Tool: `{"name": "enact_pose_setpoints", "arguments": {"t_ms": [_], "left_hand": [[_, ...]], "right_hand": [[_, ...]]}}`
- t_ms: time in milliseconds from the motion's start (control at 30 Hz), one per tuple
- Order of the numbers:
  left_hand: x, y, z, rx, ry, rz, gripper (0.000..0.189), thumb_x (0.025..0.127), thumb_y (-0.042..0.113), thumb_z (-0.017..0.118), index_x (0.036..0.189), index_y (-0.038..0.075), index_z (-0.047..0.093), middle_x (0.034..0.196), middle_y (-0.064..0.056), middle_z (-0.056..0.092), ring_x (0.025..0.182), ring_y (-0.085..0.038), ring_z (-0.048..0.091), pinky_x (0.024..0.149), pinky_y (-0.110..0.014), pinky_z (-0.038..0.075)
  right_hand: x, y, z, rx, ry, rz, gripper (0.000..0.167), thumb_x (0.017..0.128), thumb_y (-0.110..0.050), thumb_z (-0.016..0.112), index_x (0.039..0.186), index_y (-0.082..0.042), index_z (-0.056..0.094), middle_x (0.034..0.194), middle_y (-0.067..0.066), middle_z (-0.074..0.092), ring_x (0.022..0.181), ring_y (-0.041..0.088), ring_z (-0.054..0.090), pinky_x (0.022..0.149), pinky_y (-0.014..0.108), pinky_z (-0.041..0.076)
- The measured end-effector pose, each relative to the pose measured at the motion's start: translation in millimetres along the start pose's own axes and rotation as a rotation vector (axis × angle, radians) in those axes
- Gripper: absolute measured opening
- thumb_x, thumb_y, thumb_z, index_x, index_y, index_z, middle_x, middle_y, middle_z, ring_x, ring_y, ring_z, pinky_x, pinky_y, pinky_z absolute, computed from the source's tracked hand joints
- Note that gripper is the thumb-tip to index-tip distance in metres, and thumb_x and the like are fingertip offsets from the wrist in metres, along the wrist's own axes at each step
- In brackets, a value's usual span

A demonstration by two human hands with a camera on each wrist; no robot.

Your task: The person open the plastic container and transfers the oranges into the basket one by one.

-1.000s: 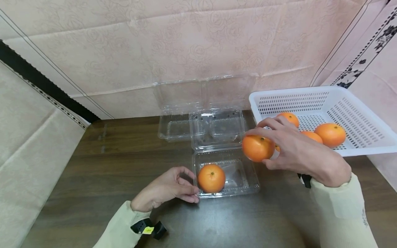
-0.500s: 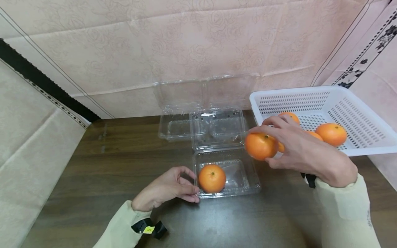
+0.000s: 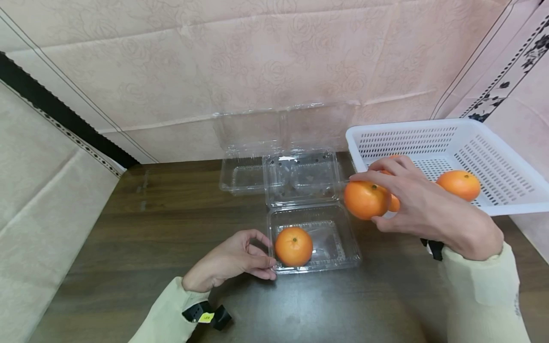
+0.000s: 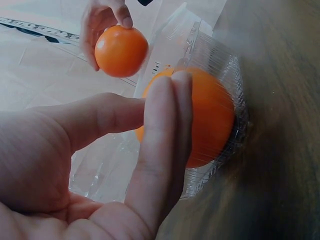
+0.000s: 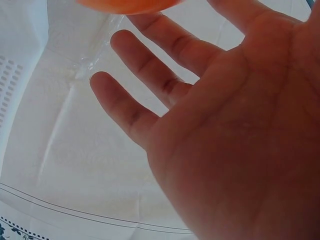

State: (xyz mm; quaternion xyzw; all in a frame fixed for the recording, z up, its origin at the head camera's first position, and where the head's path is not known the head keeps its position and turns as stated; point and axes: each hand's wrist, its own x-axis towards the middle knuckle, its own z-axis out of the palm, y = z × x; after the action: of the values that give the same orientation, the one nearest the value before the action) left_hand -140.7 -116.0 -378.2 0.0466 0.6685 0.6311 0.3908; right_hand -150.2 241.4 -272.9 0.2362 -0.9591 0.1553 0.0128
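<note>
In the head view, one orange (image 3: 293, 246) sits in the left part of a clear plastic clamshell box (image 3: 330, 238), whose lid (image 3: 302, 178) lies folded back behind it. My left hand (image 3: 233, 261) pinches the box's rim at the near left corner, thumb and fingertips together; its fingers (image 4: 157, 135) show close up in the left wrist view. My right hand (image 3: 429, 205) grips a second orange (image 3: 366, 201) between thumb and fingers, above the table at the box's right. Only the lower edge of that orange (image 5: 131, 5) shows in the right wrist view.
A white slotted basket (image 3: 493, 157) stands at the back right with several oranges (image 3: 459, 185), some hidden behind my right hand. Behind the box stands another clear clamshell (image 3: 240, 176), its lid upright against the pink patterned cloth (image 3: 274, 62). The table (image 3: 150, 247) is dark wood.
My right hand has shifted slightly to the right with its orange, away from the box and toward the basket. My left hand and the box have stayed put.
</note>
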Motion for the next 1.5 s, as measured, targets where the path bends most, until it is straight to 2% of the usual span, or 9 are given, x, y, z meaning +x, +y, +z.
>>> {"name": "enact_pose_setpoints", "arguments": {"t_ms": [300,733,1000,1167,1500], "left_hand": [[0.0,-1.0,0.7,0.000,0.003,0.005,0.043,0.092,-0.004,0.070,0.126,-0.007,0.044,0.098,-0.027,0.075,0.077,-0.020,0.077,0.074,-0.030,0.066],[0.4,-0.7,1.3,-0.003,0.008,0.005,0.041,0.092,-0.004,0.069,0.125,-0.008,0.044,0.094,-0.022,0.076,0.078,-0.021,0.077,0.074,-0.030,0.067],[0.8,-0.5,0.9,0.006,0.010,0.001,0.042,0.092,-0.004,0.070,0.125,-0.008,0.045,0.092,-0.019,0.076,0.078,-0.020,0.077,0.074,-0.030,0.067],[0.7,-0.7,0.8,0.007,0.010,0.001,0.042,0.092,-0.004,0.069,0.126,-0.008,0.044,0.092,-0.019,0.076,0.077,-0.020,0.077,0.074,-0.030,0.067],[0.0,0.9,1.3,0.015,0.013,0.000,0.041,0.092,-0.004,0.069,0.125,-0.008,0.045,0.091,-0.019,0.076,0.077,-0.020,0.077,0.075,-0.031,0.067]], "right_hand": [[-3.9,0.1,-3.1,0.010,-0.003,0.051,0.073,0.072,-0.017,0.083,0.139,-0.031,0.059,0.137,0.003,0.050,0.126,0.027,0.038,0.097,0.046,0.047],[-4.5,12.8,-4.1,-0.005,-0.015,0.051,0.075,0.075,-0.028,0.089,0.143,-0.025,0.056,0.140,0.011,0.049,0.128,0.036,0.036,0.096,0.055,0.047],[-5.8,18.6,-3.6,-0.014,0.029,0.036,0.076,0.074,-0.037,0.090,0.142,-0.025,0.057,0.136,0.008,0.053,0.127,0.034,0.037,0.092,0.052,0.048],[-7.1,22.0,-3.5,-0.004,0.059,0.044,0.077,0.069,-0.028,0.092,0.139,-0.025,0.060,0.137,0.008,0.055,0.127,0.035,0.038,0.093,0.053,0.046],[-9.4,28.1,-7.2,-0.010,0.039,0.086,0.076,0.069,-0.017,0.089,0.139,-0.024,0.060,0.139,0.011,0.053,0.127,0.036,0.038,0.091,0.055,0.048]]}}
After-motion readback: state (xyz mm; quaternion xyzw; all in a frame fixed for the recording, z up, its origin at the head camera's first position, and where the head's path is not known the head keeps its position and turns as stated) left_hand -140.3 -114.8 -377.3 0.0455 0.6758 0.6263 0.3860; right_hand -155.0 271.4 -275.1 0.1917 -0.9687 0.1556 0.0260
